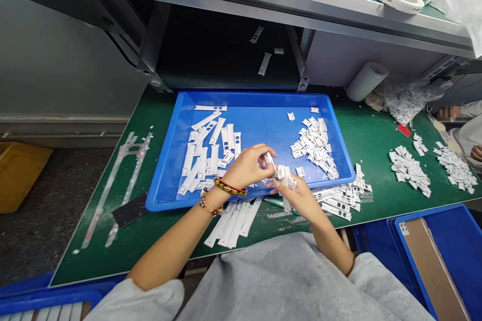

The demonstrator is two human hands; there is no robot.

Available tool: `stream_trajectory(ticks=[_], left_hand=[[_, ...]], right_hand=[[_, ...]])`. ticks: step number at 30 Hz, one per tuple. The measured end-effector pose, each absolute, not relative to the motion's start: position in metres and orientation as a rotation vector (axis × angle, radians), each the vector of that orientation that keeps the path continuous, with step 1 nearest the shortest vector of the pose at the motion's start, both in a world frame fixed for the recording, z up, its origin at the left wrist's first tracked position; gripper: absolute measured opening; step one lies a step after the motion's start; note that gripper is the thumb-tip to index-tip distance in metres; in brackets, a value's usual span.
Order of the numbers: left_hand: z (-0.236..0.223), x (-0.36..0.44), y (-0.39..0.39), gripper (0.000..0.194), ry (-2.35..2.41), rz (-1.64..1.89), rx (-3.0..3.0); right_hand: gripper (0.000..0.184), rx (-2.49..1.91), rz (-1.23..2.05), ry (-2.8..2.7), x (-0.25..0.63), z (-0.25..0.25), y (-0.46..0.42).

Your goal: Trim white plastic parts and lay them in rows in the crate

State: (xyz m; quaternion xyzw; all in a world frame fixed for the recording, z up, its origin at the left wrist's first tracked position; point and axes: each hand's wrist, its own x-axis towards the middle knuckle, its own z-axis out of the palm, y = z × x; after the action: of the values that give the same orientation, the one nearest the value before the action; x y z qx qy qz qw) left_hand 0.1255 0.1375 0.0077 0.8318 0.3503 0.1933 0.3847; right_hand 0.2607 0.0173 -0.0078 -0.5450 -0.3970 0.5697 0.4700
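The person's two bare hands are together above the near rim of a shallow blue plastic tray [248, 94], with the left hand [244, 166] and the right hand [297, 199] closed on a small bunch of white die-cut strips [285, 180]. The left fingers [263, 151] pinch a narrow end at the top of the bunch, while the right hand grips it from below. The bunch lies nearer the right hand, and its long axis slants from upper left to lower right, towards the near rim; the fingers hide part of it, so the number of pieces is hard to judge. Inside the tray, long white perforated strips [205, 160] lie loosely to the left of the hands, and a heap of short white pieces [314, 148] lies to the right, with blue tray floor showing between the two groups. Just beyond the near rim, a loose row of long white strips [231, 223] sits below the left wrist on a green bench mat [94, 241], and a scattered pile of white strips [337, 200] lies below the tray's right corner. A slim green-and-white tool [278, 203], perhaps a marker, lies under the right wrist, touching neither visible hand edge.
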Motion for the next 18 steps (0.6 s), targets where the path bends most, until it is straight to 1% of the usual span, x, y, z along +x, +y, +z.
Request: stream_trajectory(ticks=[4,6,9,15,18], left_hand=[[0.006,0.129,0.134,0.041,0.958,0.485,2.148],[0.006,0.130,0.134,0.050,0.943,0.450,2.147],[0.006,0.130,0.137,0.049,0.916,0.442,2.152],[0.018,0.121,0.146,0.052,0.757,0.265,1.918],[0.022,0.117,0.147,0.051,0.728,0.251,1.913]], right_hand=[[0.047,-1.276,1.431,-0.940,0.255,-0.011,0.014],[0.043,-1.290,1.414,-0.916,0.254,-0.013,0.013],[0.039,-1.323,1.376,-0.867,0.253,-0.011,0.013],[0.051,-1.275,1.440,-0.798,0.257,0.000,0.014],[0.053,-1.267,1.454,-0.785,0.259,0.002,0.013]])
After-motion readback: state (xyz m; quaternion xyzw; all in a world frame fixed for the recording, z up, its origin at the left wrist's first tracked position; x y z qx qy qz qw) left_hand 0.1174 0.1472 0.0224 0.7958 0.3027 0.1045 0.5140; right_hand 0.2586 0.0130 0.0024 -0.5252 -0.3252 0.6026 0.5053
